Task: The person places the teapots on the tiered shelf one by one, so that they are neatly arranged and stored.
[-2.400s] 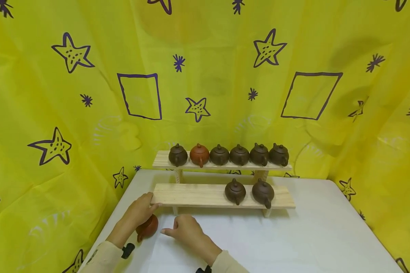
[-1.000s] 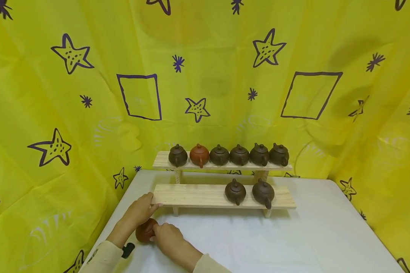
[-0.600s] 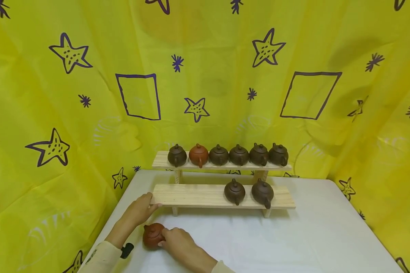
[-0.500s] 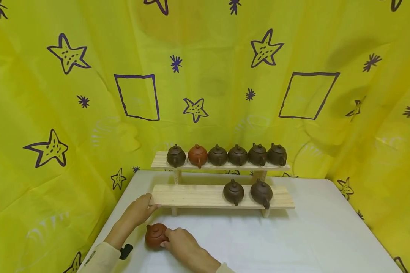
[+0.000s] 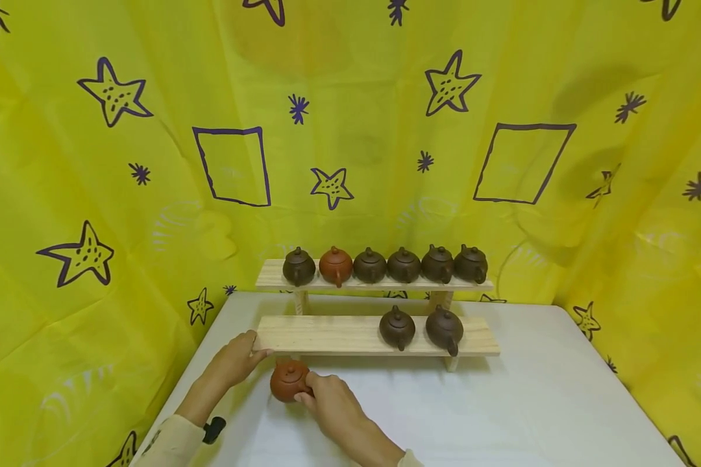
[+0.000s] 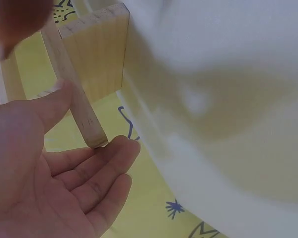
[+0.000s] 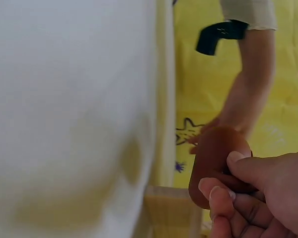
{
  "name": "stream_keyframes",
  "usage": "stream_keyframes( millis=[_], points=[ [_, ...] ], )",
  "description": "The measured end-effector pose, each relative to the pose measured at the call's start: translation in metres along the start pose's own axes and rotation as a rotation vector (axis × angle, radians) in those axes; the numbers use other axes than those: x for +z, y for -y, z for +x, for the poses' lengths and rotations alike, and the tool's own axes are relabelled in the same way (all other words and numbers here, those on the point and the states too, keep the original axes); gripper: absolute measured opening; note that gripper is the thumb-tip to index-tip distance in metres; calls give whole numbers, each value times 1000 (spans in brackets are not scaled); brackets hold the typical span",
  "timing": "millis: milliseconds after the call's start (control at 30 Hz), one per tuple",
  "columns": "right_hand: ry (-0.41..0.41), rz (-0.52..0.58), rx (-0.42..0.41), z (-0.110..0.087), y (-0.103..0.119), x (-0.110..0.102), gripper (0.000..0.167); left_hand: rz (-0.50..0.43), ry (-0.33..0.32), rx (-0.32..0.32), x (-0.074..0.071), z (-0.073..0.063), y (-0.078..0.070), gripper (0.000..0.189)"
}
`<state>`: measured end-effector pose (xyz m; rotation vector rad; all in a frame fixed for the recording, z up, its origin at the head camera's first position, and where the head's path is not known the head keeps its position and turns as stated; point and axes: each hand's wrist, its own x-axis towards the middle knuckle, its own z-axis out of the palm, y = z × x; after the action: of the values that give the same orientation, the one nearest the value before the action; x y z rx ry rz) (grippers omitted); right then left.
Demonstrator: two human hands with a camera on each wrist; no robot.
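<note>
My right hand (image 5: 337,403) pinches a small red-brown clay teapot (image 5: 287,383) by its handle, in front of the left end of the lower shelf board. In the right wrist view the teapot (image 7: 219,148) hangs between thumb and curled fingers, with its shadow on the white surface. My left hand (image 5: 233,358) grips the left end of the wooden display rack (image 5: 321,334). In the left wrist view the left hand's thumb (image 6: 57,101) lies against the board's edge, the fingers around its end corner.
Two dark brown teapots (image 5: 397,329) stand on the right half of the lower board. Several dark teapots (image 5: 370,266) and one red teapot (image 5: 335,266) line the upper board. The rack stands on a white table (image 5: 531,389) before a yellow curtain (image 5: 362,78).
My right hand has reached left, taken the red teapot by its handle from beside the left wrist, and carried it right and up toward the lower board. The left hand keeps its place on the rack.
</note>
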<state>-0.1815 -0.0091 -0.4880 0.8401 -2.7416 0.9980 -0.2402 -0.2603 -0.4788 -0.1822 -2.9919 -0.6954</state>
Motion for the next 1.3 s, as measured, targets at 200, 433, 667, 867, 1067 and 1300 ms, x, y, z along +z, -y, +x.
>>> stream_keyframes(
  millis=[200, 433, 667, 867, 1067, 1300],
  points=[
    [-130, 31, 27, 13, -3, -25, 29, 6, 8, 6, -1, 1, 1, 37],
    [-215, -3, 98, 33, -27, -41, 32, -8, 16, -9, 2, 3, 0, 39],
    [-286, -80, 156, 39, -52, -41, 30, -18, 23, -16, 1, 0, -3, 39],
    [-286, -82, 180, 41, -60, -40, 28, -1, 21, -5, 3, 1, -3, 42],
    [-288, -64, 214, 44, -58, -40, 32, 12, 25, -7, 4, 2, -4, 47],
    [-278, -26, 232, 46, -58, -40, 36, 1, 15, -16, 3, 2, -4, 41]
  ],
)
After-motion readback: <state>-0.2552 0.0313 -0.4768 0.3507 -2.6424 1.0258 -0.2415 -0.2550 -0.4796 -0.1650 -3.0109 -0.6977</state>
